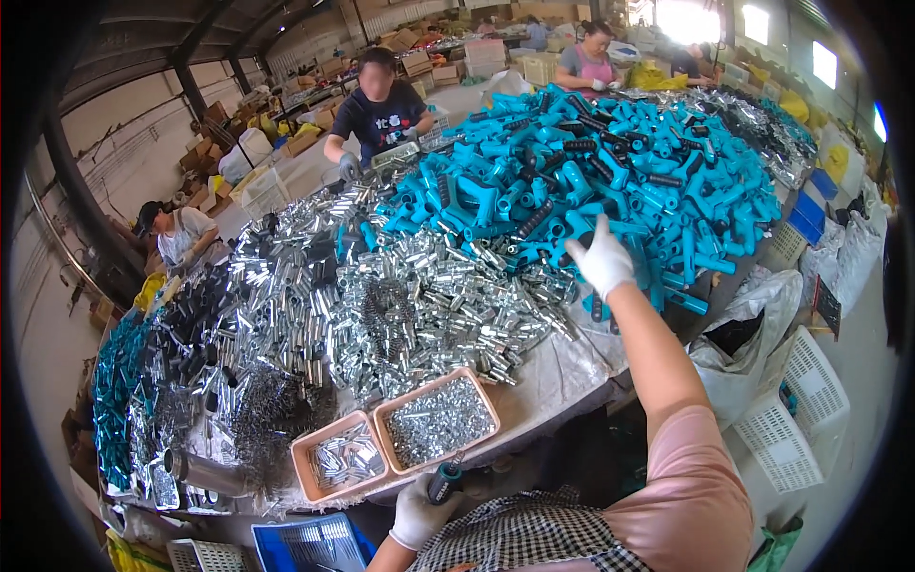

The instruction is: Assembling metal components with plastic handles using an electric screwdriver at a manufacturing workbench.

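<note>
My left hand, in a white glove, is low by the table's front edge. It is closed round a black and teal tool handle with a metal piece at its upper end. My right hand, also gloved in white, reaches out to the near edge of a big heap of teal plastic handles. Its thumb and forefinger are spread, and I see nothing held between them. Left of that hand lies a pile of shiny metal sleeves. Dark springs rest on top of it.
Two pinkish trays of small metal parts, one left and one right, stand at the table's front edge. A metal cylinder lies left of them. White crates and sacks stand at right. Several people work around the table.
</note>
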The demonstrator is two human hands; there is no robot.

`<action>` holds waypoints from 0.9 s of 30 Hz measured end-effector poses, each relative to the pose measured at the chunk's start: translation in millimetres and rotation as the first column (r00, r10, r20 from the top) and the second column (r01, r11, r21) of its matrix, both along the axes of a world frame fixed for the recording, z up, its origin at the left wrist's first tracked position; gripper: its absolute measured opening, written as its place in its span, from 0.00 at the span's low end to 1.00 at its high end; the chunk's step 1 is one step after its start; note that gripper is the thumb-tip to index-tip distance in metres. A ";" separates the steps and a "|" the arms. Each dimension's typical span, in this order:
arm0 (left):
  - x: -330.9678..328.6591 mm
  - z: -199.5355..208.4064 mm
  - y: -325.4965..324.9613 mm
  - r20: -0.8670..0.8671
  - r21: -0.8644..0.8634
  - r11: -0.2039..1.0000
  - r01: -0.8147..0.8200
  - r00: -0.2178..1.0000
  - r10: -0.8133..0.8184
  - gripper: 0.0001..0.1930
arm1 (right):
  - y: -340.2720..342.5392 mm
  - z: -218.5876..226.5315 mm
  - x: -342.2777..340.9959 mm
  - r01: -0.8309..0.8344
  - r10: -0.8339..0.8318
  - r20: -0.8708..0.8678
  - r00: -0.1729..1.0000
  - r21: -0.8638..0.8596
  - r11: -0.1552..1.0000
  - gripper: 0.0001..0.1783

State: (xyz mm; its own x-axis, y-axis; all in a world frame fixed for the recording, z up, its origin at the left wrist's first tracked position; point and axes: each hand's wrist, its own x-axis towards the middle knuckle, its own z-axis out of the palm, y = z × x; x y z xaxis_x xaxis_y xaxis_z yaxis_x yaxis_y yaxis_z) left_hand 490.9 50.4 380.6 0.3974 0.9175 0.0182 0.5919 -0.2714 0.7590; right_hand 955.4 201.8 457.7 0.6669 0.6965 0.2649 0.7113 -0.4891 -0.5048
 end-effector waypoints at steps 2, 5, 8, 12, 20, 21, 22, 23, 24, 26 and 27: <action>8.8 7.7 0.9 -0.006 -0.062 0.998 0.019 1.000 -0.019 0.22 | 25.2 -17.6 31.7 0.030 -0.038 -0.093 0.995 -0.082 0.996 0.54; 15.2 10.3 0.4 0.016 -0.050 0.999 0.020 1.000 -0.019 0.23 | 48.2 -16.5 30.1 0.051 -0.062 -0.174 0.983 -0.068 0.996 0.52; 16.6 8.8 3.1 0.043 -0.041 0.997 0.067 0.997 -0.065 0.24 | 54.3 -14.9 32.8 0.137 -0.132 -0.278 0.952 -0.001 0.991 0.49; 9.3 31.9 -7.8 0.204 -0.194 0.980 0.032 0.979 0.009 0.20 | 42.6 -15.1 -0.9 0.213 0.250 -0.580 0.776 0.613 0.761 0.27; -19.8 7.3 -5.6 0.085 0.083 0.996 -0.026 0.996 0.019 0.18 | -109.3 5.3 -124.8 -0.799 0.832 -0.504 0.233 0.388 0.459 0.33; -20.9 6.6 -5.3 0.027 0.141 0.990 -0.008 1.000 0.004 0.18 | -121.4 -3.1 -139.5 -0.850 0.765 -0.634 0.116 0.335 0.406 0.30; -25.4 -1.8 -3.4 -0.095 0.165 0.986 0.023 0.995 -0.007 0.19 | -132.5 -8.7 -154.1 -0.873 0.633 -0.774 0.016 0.298 0.387 0.27; -29.8 -0.9 -4.6 -0.131 0.196 0.979 0.062 0.991 -0.037 0.19 | -141.4 -4.4 -167.0 -0.925 0.585 -0.811 0.034 0.196 0.326 0.27; -30.5 -0.7 -5.2 -0.163 0.226 0.968 0.113 0.984 -0.077 0.19 | -151.2 3.8 -176.2 -0.951 0.586 -0.808 0.058 0.134 0.279 0.27; -33.4 -4.3 -7.2 -0.248 0.253 0.939 0.234 0.954 -0.171 0.21 | -159.3 -13.1 -193.1 -0.983 0.688 -0.723 0.063 0.075 0.169 0.28; -33.4 -5.9 -7.7 -0.305 0.275 0.914 0.297 0.929 -0.210 0.24 | -163.5 -8.2 -197.4 -0.984 0.688 -0.723 0.067 0.066 0.166 0.28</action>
